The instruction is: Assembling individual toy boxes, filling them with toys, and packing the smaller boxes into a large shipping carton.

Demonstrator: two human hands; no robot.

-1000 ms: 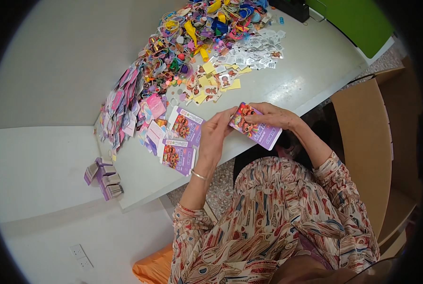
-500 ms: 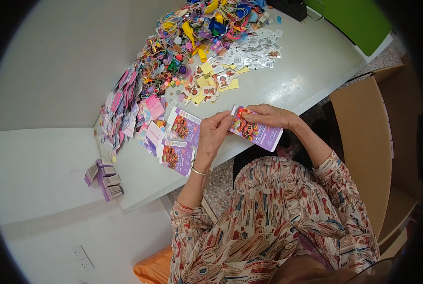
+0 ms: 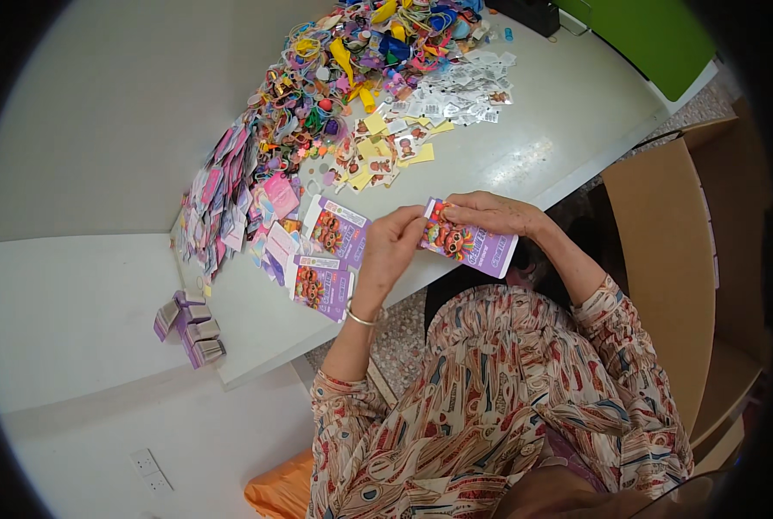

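Around the fingers spreads a pale surface (image 3: 538, 156), glossy where light falls on it, set against a grey wall (image 3: 118, 112). Well beyond the fingers a heap of colourful trinkets (image 3: 317, 95) runs back along the wall side; nearer to them lie clear packets (image 3: 473, 91) and yellow-backed picture cards (image 3: 378, 156), and a pile of pink and purple packets (image 3: 218, 190) sits off to their left. A green panel (image 3: 650, 43) stands far ahead on their right.

A purple carton (image 3: 488, 253) is at the fingers themselves, over the near edge of the surface, its picture side up. The fingers of the right hand (image 3: 492, 213) grasp its far side, thumb on top; those of the left hand (image 3: 386, 249) are bunched at its left end, and whether they pinch it cannot be told. Just left of the left fingers lie two purple cartons (image 3: 322, 290), also picture side up. Well to the right of the fingers stands a large open cardboard box (image 3: 663, 246); its contents cannot be made out.

Compared with a second ago, the held carton slants less steeply, and the left fingertips have slid lower along its end. The two cartons beside them lie as before.
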